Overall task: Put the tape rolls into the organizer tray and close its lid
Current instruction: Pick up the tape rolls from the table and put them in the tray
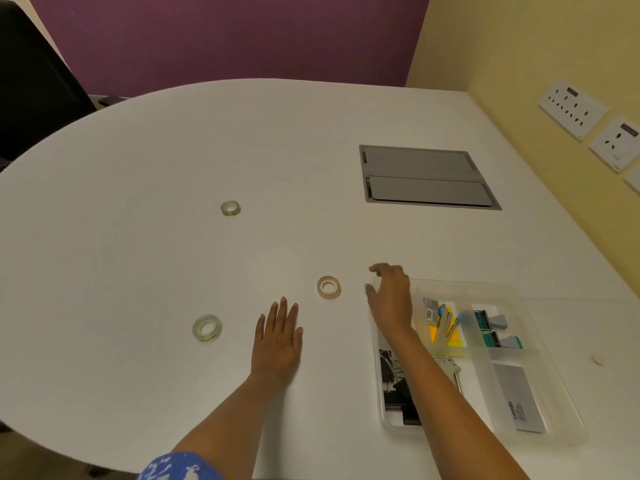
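Three tape rolls lie flat on the white table (pixel 138 202): a clear one (pixel 230 208) far off at the centre-left, a beige one (pixel 328 287) in the middle, and a clear one (pixel 207 328) near left. My left hand (pixel 277 337) rests palm down between the two nearer rolls and holds nothing. The clear organizer tray (pixel 384 415) stands at the near right. My right hand (pixel 389 297) pinches the far-left corner of its see-through lid (pixel 502 289), which lies over the tray. The beige roll sits just left of that hand.
Inside the tray are black binder clips (pixel 391 379), yellow sticky notes (pixel 434 332), teal clips (pixel 495 332) and a grey card (pixel 519 396). A grey hatch (pixel 426 176) is set into the table farther back. A yellow wall with sockets (pixel 573 110) runs along the right. A black chair (pixel 31 88) stands far left.
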A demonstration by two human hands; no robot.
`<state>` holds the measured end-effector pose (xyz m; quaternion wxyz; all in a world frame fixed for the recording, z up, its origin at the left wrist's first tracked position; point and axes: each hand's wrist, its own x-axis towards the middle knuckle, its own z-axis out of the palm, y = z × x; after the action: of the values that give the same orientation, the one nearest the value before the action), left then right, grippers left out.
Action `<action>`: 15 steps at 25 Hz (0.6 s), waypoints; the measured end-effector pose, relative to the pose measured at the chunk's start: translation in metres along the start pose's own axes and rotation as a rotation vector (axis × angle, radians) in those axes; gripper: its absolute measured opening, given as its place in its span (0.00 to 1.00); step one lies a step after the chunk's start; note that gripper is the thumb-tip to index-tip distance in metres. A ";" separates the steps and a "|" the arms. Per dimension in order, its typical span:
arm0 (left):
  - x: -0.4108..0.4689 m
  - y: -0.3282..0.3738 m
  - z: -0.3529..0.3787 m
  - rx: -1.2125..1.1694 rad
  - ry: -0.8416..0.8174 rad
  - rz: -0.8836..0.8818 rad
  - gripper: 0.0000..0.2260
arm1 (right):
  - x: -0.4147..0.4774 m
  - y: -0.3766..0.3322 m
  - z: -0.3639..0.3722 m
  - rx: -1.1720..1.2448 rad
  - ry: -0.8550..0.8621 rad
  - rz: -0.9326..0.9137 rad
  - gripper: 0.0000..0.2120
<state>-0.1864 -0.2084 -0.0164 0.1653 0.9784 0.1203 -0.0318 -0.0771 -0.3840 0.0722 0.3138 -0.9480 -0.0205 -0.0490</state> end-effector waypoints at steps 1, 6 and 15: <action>0.000 0.000 0.001 0.004 0.006 0.000 0.24 | 0.003 -0.010 0.006 -0.034 -0.027 -0.053 0.14; 0.002 -0.002 0.002 0.008 0.006 0.006 0.24 | 0.015 -0.030 0.041 -0.429 -0.217 -0.251 0.15; 0.004 -0.004 0.005 0.021 0.014 0.008 0.24 | 0.014 -0.022 0.063 -0.543 -0.357 -0.341 0.15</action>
<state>-0.1840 -0.2059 -0.0227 0.1542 0.9807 0.1171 -0.0257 -0.0595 -0.3281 0.0365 0.0297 -0.9733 -0.2188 0.0621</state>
